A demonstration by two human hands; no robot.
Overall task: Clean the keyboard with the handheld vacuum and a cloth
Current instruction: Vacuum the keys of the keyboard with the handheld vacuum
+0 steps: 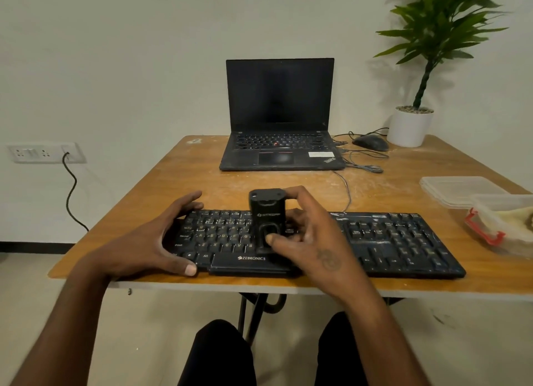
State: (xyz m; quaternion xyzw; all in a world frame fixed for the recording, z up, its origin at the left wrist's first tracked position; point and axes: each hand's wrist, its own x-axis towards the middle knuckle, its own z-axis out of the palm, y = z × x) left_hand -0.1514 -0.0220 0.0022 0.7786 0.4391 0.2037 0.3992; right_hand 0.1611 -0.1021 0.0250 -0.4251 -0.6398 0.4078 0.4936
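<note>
Two hands work at the black keyboard [375, 241], which lies across the near edge of the wooden bench [173, 189] and serves as the landmark for everything else. Standing upright on the keys just left of the keyboard's middle is the small black handheld vacuum [266, 212], its lower end down on the key rows above the space bar. The right hand [311, 238] grips the vacuum, fingers curled over its top and far side and the thumb pressed on its near face. The left hand [161, 241] clasps the keyboard's left end, fingers spread wide along the far edge and the thumb hooked over the near edge beside the space bar.

Beyond the keyboard, at the far side of the bench, an open laptop [279, 120] sits with its screen dark. Right of the laptop and farther back than the keyboard lie a dark mouse [370, 143] with loose cables and a white pot holding a green plant [432, 39]. Past the keyboard's right end stands a clear plastic container [501, 227] with red clips, pale material inside it, and a clear lid [458, 189] resting just behind it. Left of the keyboard, off the bench, a wall socket panel [43, 152] has a black cord plugged in.
</note>
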